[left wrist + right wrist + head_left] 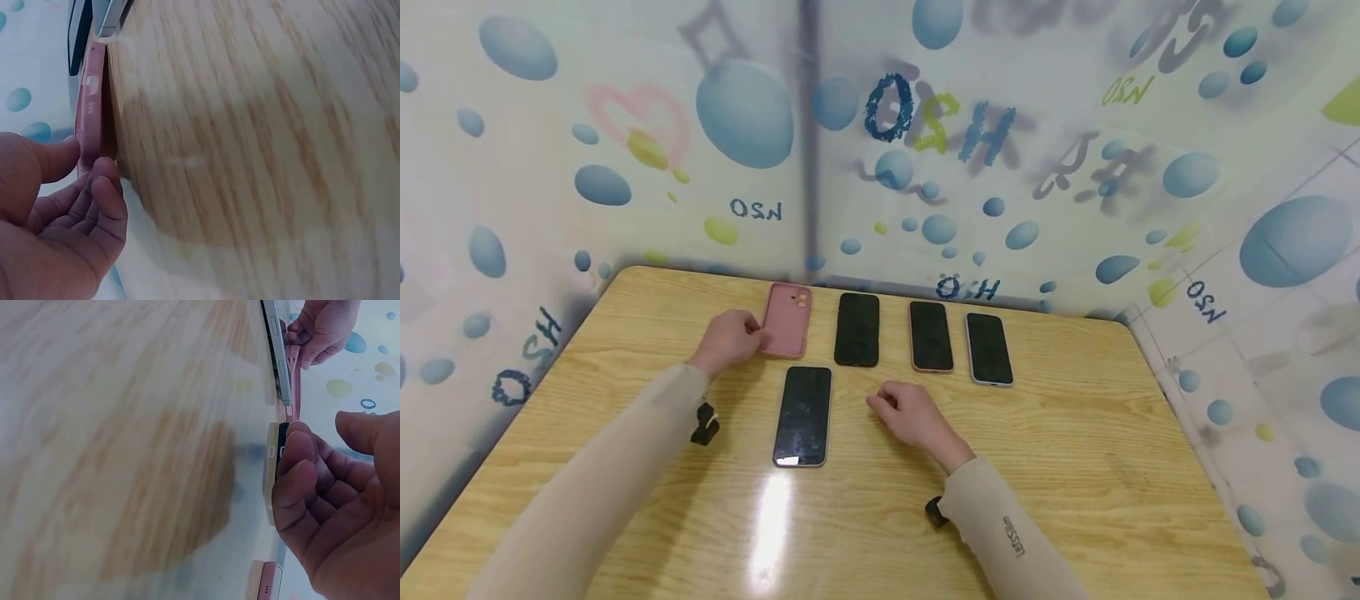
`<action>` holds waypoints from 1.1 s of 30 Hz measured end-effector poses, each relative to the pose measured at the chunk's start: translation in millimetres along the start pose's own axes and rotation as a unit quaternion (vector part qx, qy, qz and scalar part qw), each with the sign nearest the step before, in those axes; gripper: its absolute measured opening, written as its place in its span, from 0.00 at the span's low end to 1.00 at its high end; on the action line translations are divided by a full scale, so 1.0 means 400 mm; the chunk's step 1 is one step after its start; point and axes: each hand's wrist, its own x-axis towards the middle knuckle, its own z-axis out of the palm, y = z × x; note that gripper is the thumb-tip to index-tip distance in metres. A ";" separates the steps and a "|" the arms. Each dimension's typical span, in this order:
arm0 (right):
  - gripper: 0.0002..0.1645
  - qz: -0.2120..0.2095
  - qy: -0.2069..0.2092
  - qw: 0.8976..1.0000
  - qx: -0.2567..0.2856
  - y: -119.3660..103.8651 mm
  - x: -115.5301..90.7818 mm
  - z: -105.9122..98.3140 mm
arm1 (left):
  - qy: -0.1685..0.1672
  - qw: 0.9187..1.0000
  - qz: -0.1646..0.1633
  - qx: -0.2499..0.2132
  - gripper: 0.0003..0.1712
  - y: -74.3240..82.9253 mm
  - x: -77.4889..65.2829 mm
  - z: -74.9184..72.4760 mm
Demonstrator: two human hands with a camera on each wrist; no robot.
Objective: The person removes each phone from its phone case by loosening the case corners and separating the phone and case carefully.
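Observation:
A pink phone case with camera cutouts at its upper right lies at the left end of a back row. My left hand pinches its lower left corner, and in the left wrist view thumb and fingers meet at the end of the case. Loosely curled and holding nothing, my right hand hovers over the table, right of a dark-screened phone with a light edge. The right wrist view shows its thumb apart from the bent fingers.
Continuing the row rightward are a black phone, a pink-edged phone and a white-edged phone. All lie on a wooden table. Behind it stands a wall patterned with blue drops.

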 end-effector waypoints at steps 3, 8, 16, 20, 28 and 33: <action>0.18 -0.002 -0.002 1.000 0.003 -0.002 -0.001 -0.003 | -0.005 1.000 -0.008 -0.004 0.18 0.001 -0.003 -0.007; 0.17 0.004 -0.003 1.000 0.005 -0.004 -0.005 -0.014 | -0.015 1.000 -0.017 -0.017 0.19 0.006 -0.005 -0.020; 0.10 -0.018 0.070 0.997 0.017 0.011 -0.010 -0.022 | 0.003 0.999 0.021 -0.027 0.20 0.035 -0.014 -0.032; 0.08 -0.030 0.118 0.992 0.012 0.021 -0.009 -0.022 | 0.008 0.998 0.047 -0.033 0.20 0.058 -0.020 -0.014; 0.07 -0.067 0.182 0.981 0.001 0.037 -0.004 -0.032 | 0.007 0.995 0.074 -0.061 0.18 0.111 -0.026 0.040; 0.07 -0.066 0.196 0.978 -0.009 0.047 -0.002 -0.037 | 0.002 0.993 0.085 -0.083 0.23 0.140 -0.026 0.069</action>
